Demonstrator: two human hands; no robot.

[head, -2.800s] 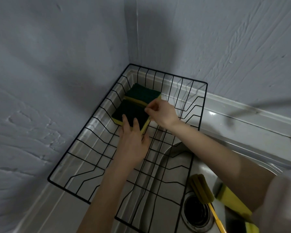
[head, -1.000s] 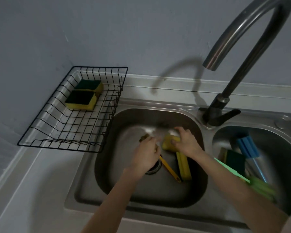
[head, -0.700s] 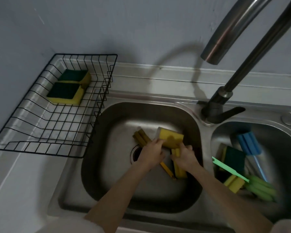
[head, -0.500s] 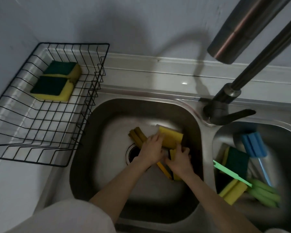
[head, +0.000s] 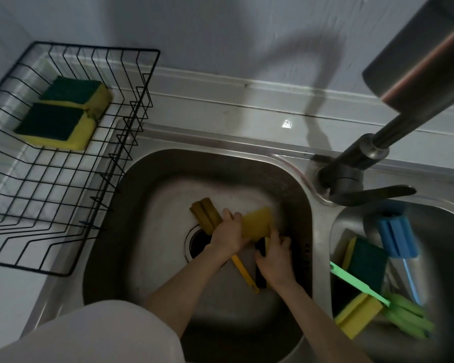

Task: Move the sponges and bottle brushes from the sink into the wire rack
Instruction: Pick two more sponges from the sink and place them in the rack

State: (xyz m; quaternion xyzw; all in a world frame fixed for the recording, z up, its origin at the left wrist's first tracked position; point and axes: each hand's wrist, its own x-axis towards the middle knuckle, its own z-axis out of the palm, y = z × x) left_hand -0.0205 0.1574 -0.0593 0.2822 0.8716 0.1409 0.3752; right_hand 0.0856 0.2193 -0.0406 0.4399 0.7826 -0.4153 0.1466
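Note:
Two yellow-and-green sponges (head: 58, 129) (head: 76, 91) lie at the far end of the black wire rack (head: 121, 142) on the left counter. In the left basin of the sink (head: 147, 231), my left hand (head: 227, 233) grips a yellow sponge (head: 257, 222) over the drain. Under that hand lies a yellow bottle brush (head: 205, 213) with its handle pointing toward me. My right hand (head: 275, 258) grips another sponge (head: 261, 279) standing on edge, mostly hidden. The right basin holds a blue bottle brush (head: 396, 237), a green bottle brush (head: 404, 318) and two more sponges (head: 367, 260) (head: 357, 318).
A dark tap (head: 372, 158) rises between the basins, its spout (head: 419, 48) hanging large at the upper right. A grey wall runs behind the sink. My white sleeve (head: 89, 334) fills the lower left.
Both hands left the rack and dropped into the left basin. There the left hand took a yellow sponge and the right closed on a second one. My view has moved closer.

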